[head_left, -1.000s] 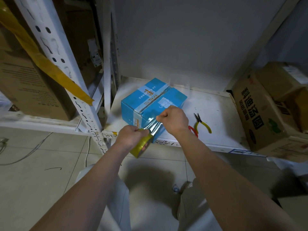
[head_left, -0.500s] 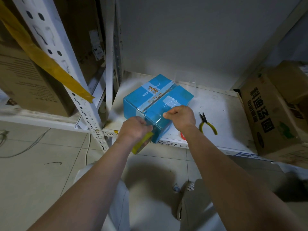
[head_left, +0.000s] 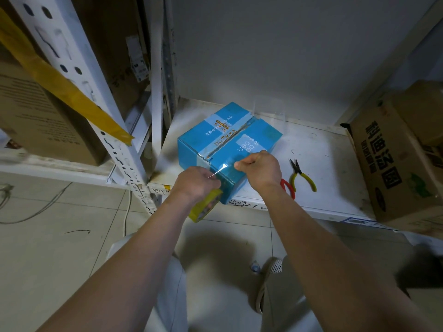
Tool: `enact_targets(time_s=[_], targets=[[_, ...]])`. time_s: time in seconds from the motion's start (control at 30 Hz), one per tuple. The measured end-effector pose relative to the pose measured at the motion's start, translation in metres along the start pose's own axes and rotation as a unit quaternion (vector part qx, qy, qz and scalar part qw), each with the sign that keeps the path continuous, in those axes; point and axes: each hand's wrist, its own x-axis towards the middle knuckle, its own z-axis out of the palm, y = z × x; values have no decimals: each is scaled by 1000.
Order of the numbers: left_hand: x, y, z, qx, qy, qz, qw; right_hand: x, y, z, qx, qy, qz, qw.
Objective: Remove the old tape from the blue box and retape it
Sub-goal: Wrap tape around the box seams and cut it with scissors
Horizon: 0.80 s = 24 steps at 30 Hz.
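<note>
Box [head_left: 230, 144]: blue, on white shelf [head_left: 323, 164] near its front edge
Left hand [head_left: 195, 184]: grips yellow tape roll [head_left: 205, 206]
Right hand [head_left: 260, 167]: pinches clear tape [head_left: 219, 170] against box
Pliers [head_left: 300, 174]: beside right hand

Both forearms are bare from the elbows to the wrists, with no sleeve, watch or band showing on either. The left hand [head_left: 195, 182] and the right hand [head_left: 260, 167] wear no gloves or rings that can be made out. Below the arms, at about six o'clock, the legs are in light grey trousers [head_left: 172, 295] of plain cloth. At about five o'clock a pale shoe [head_left: 268, 283] shows, with a white mesh toe [head_left: 276, 265] dotted with small holes and a light sole edge along its left side.
</note>
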Motion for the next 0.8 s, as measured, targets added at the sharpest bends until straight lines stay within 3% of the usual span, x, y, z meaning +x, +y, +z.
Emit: enact_targets(time_s=[0.33, 0.4, 0.47, 0.6, 0.8], targets=[[-1, 5, -1, 39, -15, 10, 999, -4, 0, 7, -110, 51, -57, 991], [-1, 5, -1, 46, -19, 8, 999, -4, 1, 8, -84, 62, -58, 993], [1, 2, 0, 35, -19, 7, 999, 0, 4, 5, -21, 55, -34, 998], [2, -1, 1, -1, -9, -2, 1000, 2, 9, 7, -76, 18, -76, 994], [0, -5, 0, -38, -23, 0, 999, -2, 0, 27, -112, 75, -41, 990]])
